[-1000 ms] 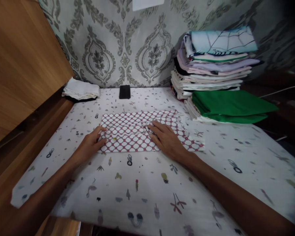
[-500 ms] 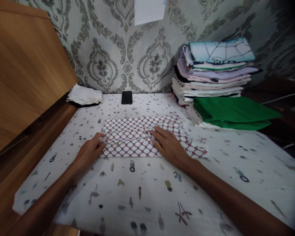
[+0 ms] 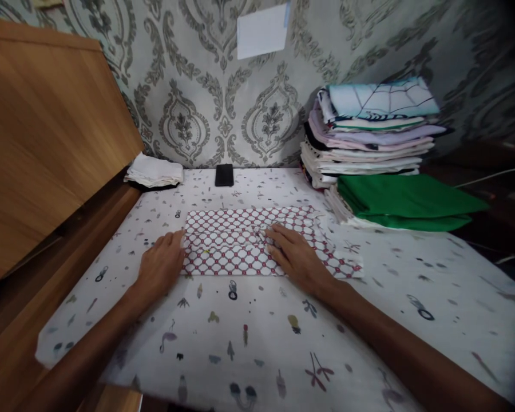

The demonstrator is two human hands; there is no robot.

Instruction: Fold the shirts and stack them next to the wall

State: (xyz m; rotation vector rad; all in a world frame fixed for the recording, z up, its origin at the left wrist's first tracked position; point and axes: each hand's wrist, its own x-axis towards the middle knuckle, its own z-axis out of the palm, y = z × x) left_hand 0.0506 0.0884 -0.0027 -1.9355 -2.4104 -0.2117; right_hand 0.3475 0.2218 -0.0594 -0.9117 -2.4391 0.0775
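Patterned cloth (image 3: 236,260) lies flat, white with red-dotted dark lattice, slightly wrinkled.

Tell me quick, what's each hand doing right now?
Left hand: at the edge of the patterned cloth; grip can't be told.
Right hand: open, resting on the cloth.
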